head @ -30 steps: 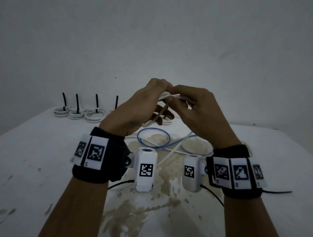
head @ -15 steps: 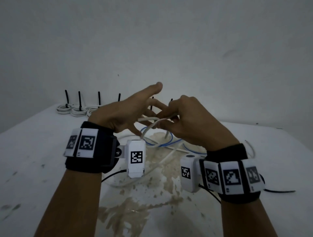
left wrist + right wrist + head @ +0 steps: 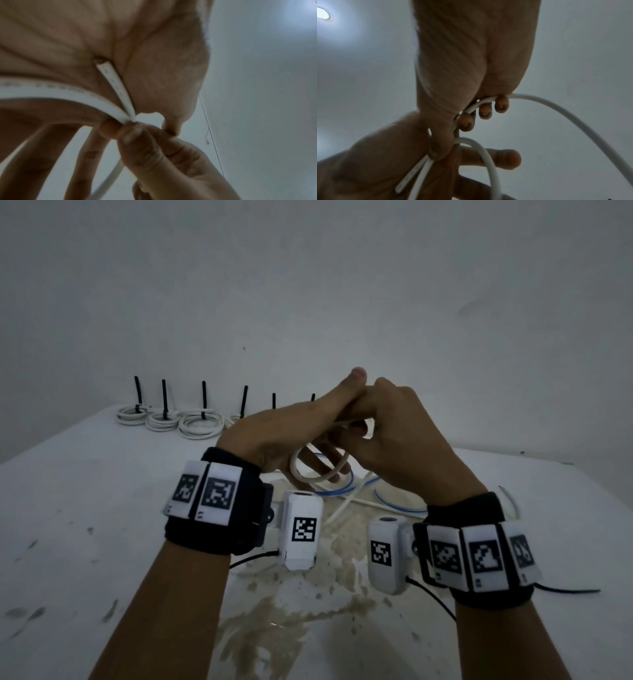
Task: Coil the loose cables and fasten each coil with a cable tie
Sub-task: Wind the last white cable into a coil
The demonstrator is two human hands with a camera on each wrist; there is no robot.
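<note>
White cable (image 3: 310,474) looped; blue cable (image 3: 346,489) at 6 o'clock beneath; black ties (image 3: 164,398) on white coils (image 3: 200,426); white worktop (image 3: 102,508), tan-stained.

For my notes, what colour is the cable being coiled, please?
White cable, clearest in the head view.

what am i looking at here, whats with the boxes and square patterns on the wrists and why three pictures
No machine here: a person is working with two bare hands. The head view comes from a camera worn on the head. Each wrist carries a black band with printed square patterns and a small white camera, and these give the two close-up views looking along the palms.

The left hand and the right hand hold a white cable above the table, bending it into a loop. In the left wrist view its cut end lies against the palm.

On the table lie loose white and blue cables. At the back, finished coils stand in a row, each with a black cable tie sticking up.
</note>
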